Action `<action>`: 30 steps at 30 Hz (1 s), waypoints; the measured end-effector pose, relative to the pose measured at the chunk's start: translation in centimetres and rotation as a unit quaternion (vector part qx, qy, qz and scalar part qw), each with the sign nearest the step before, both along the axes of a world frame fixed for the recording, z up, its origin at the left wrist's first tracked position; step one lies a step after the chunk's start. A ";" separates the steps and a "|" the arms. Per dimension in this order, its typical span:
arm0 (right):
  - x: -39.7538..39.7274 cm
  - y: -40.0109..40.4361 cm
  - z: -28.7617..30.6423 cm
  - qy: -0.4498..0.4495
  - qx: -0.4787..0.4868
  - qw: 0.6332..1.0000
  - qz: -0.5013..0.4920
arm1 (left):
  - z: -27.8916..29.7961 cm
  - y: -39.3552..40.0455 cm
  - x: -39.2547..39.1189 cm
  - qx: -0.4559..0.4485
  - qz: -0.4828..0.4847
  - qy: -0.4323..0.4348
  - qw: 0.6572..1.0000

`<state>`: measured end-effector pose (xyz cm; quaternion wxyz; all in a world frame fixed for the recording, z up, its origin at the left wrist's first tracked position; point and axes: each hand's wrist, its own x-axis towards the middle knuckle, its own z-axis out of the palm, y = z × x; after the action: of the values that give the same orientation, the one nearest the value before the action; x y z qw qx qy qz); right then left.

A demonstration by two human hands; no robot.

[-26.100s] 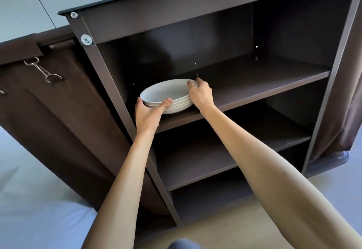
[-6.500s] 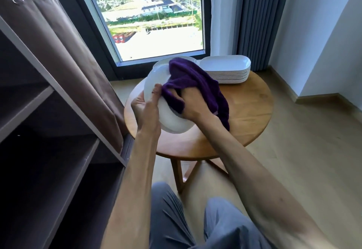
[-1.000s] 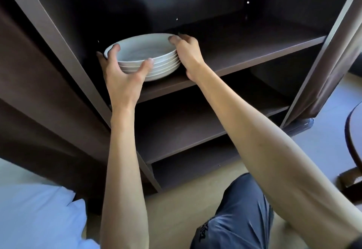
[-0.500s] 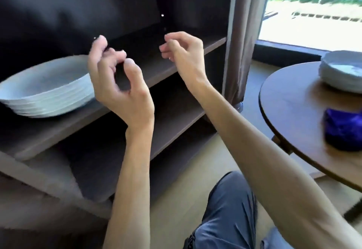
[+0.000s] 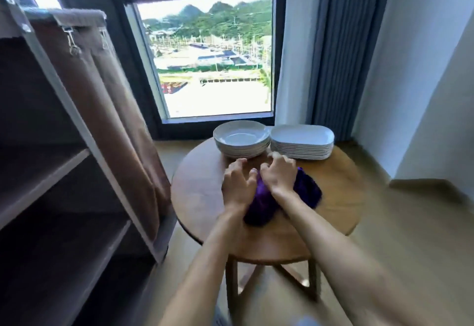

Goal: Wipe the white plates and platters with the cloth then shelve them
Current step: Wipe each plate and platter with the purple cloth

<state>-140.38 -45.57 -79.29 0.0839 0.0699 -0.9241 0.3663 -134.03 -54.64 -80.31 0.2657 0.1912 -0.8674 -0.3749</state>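
A stack of round white plates (image 5: 241, 143) and a stack of oblong white platters (image 5: 302, 146) stand side by side at the far edge of a round wooden table (image 5: 202, 197). A crumpled purple cloth (image 5: 309, 189) lies nearer me on the table. My left hand (image 5: 237, 184) hovers by the cloth's left side, fingers spread toward the plates, holding nothing. My right hand (image 5: 279, 174) is over the cloth, fingers loosely bent and pointing toward the platters. Motion blur hides whether it touches the cloth.
The dark brown shelf unit (image 5: 38, 171) stands open at my left, its brown fabric cover (image 5: 102, 100) clipped back. A window (image 5: 213, 64) and grey curtain (image 5: 338, 51) are behind the table. Wooden floor shows at the right.
I have turned from the shelf unit to the table. Both hands, empty half a second ago near the shelved plates, are now over the purple cloth.
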 end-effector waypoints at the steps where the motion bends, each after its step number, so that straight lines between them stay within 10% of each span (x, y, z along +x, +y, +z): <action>1: -0.5 1.0 -1.5 0.002 0.043 0.999 -0.010 | -0.6 0.7 -1.3 -0.007 -0.017 -0.011 1.000; 12: -4.6 0.7 -4.4 0.051 0.136 0.989 -0.041 | -3.6 -4.3 -5.3 -0.162 0.081 -0.128 0.975; 30: -5.0 0.3 -4.7 0.076 0.152 0.984 -0.055 | -5.2 -5.3 -6.1 -0.161 0.109 -0.161 0.967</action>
<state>-145.33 -45.23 -84.03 0.1625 0.0588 -0.9622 0.2103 -140.13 -59.90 -85.54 0.1892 0.2974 -0.9215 -0.1627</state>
